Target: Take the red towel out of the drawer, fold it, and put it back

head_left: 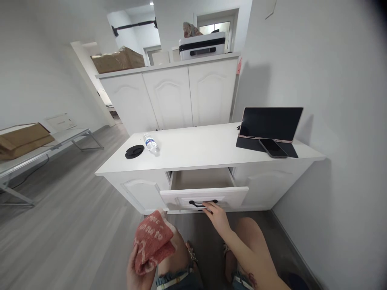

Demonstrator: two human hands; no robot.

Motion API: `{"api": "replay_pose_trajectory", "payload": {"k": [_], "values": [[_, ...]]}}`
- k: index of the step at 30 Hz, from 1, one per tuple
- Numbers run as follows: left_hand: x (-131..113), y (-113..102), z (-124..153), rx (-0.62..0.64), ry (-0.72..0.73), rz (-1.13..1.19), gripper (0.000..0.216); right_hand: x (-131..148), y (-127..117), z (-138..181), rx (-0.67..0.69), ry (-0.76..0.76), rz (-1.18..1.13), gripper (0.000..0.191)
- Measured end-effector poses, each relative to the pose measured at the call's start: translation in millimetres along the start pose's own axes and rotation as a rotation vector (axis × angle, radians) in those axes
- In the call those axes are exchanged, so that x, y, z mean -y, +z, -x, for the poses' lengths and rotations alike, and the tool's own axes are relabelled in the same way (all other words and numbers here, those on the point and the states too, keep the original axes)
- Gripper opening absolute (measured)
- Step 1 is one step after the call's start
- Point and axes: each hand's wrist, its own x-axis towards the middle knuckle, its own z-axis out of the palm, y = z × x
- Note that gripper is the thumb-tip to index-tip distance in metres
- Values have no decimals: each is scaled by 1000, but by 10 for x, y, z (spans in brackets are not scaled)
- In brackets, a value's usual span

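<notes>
My left hand (139, 280) grips a folded red towel (154, 237) with pale lettering and a pale edge, held low in front of my left knee. My right hand (216, 215) is closed on the black drawer handle (198, 204), its fingers hooked at the right half of the bar. The white drawer (173, 196) is pulled partly out of the low white cabinet (193, 155). Its bare inner bottom (202, 179) shows, though the rear lies under the cabinet top.
On the cabinet top lie a black round object (134, 152) and a water bottle (151, 144) at left. A tablet (270, 124) stands at right with a phone (273, 148) before it. A wall (341, 121) closes the right side. A bench (66, 137) bears a cardboard box (27, 139).
</notes>
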Motion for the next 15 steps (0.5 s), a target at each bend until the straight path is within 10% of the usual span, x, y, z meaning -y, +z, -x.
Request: {"api": "replay_pose_trajectory", "payload": {"k": [15], "values": [[168,-16,89,14,-16,-181,25,-317,80,-850,68,162,-11,28]]}}
